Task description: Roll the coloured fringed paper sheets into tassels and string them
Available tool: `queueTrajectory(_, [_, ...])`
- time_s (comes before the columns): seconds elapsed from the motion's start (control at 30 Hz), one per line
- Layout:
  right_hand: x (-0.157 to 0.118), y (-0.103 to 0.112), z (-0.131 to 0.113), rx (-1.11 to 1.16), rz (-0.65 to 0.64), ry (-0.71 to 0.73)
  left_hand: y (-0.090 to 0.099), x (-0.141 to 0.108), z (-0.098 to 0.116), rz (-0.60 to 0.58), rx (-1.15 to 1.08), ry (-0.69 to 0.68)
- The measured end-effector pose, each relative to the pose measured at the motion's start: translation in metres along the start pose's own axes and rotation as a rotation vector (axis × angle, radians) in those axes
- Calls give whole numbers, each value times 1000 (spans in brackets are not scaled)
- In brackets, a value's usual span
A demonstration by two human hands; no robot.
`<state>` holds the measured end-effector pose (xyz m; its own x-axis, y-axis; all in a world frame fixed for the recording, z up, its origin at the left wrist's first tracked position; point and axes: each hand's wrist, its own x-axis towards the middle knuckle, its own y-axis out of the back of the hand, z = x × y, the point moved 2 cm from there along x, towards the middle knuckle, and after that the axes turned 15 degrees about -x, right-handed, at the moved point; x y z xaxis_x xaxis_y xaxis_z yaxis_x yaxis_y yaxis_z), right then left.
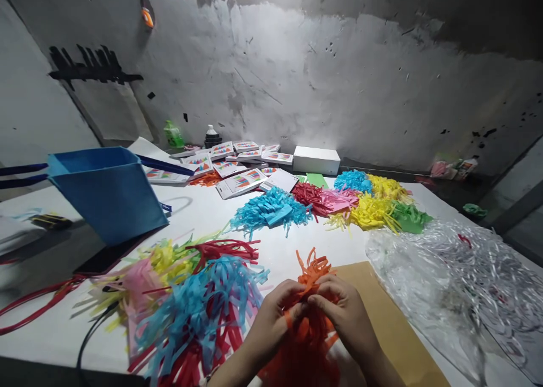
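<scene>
An orange tissue-paper tassel (pixel 313 271) is bunched between my two hands, near the front of the table. My left hand (pixel 280 310) pinches it from the left. From the right, my right hand (pixel 339 305) grips the same paper, thumb and fingers pressed together. Fringe strips stick up above the fingers, and more orange strips hang blurred below them. Left of my hands lies a heap of loose tassels, with blue fringe (pixel 190 308), pink fringe (pixel 142 285) and dark red strips (pixel 227 250). A brown sheet (pixel 382 313) lies beside my right hand.
A blue paper bag (pixel 106 197) stands at left. Fringed bundles, including blue (pixel 271 209) and yellow (pixel 373 210), lie across the middle. Flat printed packs (pixel 241 183) and a white box (pixel 316 160) sit by the wall. Clear plastic (pixel 424 285) and shiny strips (pixel 492 268) spread at right.
</scene>
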<state>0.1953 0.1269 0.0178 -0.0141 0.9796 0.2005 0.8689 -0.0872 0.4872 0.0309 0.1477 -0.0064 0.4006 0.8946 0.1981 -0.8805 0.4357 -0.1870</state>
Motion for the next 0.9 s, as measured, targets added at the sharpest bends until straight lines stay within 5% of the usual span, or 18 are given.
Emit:
queueTrajectory(0.27, [1, 9, -3, 15, -127, 86, 0, 2, -7, 51, -281, 235])
queueTrajectory(0.9, [-3, 12, 1, -53, -114, 90, -3, 1, -8, 43, -280, 241])
